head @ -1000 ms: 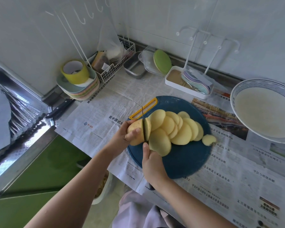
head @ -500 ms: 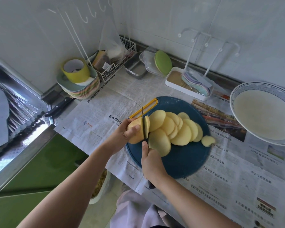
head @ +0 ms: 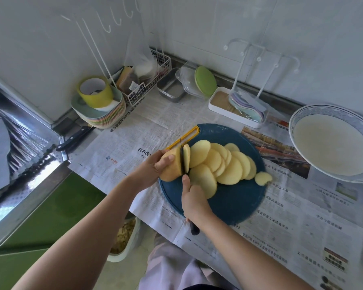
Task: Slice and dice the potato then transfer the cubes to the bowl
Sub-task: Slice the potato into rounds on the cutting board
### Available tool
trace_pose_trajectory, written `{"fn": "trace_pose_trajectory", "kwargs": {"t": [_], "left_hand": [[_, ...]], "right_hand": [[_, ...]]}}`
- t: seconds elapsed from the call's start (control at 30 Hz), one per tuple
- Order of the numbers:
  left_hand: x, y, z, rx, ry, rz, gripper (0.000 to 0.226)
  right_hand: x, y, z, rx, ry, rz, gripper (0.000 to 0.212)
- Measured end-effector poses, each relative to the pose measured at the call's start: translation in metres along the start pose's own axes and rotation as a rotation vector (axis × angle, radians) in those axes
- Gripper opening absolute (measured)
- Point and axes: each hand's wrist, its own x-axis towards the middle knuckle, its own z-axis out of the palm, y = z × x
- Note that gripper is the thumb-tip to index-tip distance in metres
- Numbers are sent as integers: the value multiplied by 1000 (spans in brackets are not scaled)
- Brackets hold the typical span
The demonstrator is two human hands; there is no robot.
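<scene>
Steadying the uncut end of the potato (head: 171,167) on the blue cutting board (head: 235,204) in the middle of the frame, the left hand (head: 153,167) is wrapping its fingers round the far side and laying its thumb on top. The thumb is sitting back from the cut face, which is probably stopping the round piece from rolling while keeping the fingertips out of the blade's path. The right hand (head: 194,203) is closing fully round the dark handle of the knife (head: 182,159), with one finger stretching forward toward the blade, seemingly to guide a straighter stroke. The blade is standing upright in the potato, and a thin round is leaning just to its right, partly freed. Finished slices (head: 231,167) are lying in an overlapping row running toward the right of the board, each resting on its neighbour, clear of the next cut yet close by for dicing. One small end piece (head: 263,178) is sitting at the board's right edge. Newspaper (head: 122,158) is lying under the board, likely catching scraps and moisture. The bowl (head: 331,107) is standing at the right edge of the frame, apart from the board, holding no cubes yet. Slicing is nearing its end, I judge, while dicing and the transfer are waiting.
</scene>
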Motion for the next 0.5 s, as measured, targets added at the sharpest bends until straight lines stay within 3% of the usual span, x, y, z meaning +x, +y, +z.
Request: {"fn": "trace_pose_trajectory", "kwargs": {"t": [0.17, 0.27, 0.33, 0.43, 0.5], "left_hand": [[-21, -23, 7, -90, 21, 44, 93], [-29, -32, 18, -153, 112, 64, 88], [-30, -33, 29, -221, 212, 81, 72], [-30, -32, 41, -274, 342, 100, 53], [-30, -31, 45, -288, 394, 89, 54]], "right_hand": [[4, 1, 1, 79, 22, 69, 60], [4, 6, -9, 316, -89, 113, 60], [-1, 4, -22, 461, -179, 147, 56], [-10, -1, -39, 460, -252, 102, 55], [-20, -4, -47, 381, -239, 2, 56]]}}
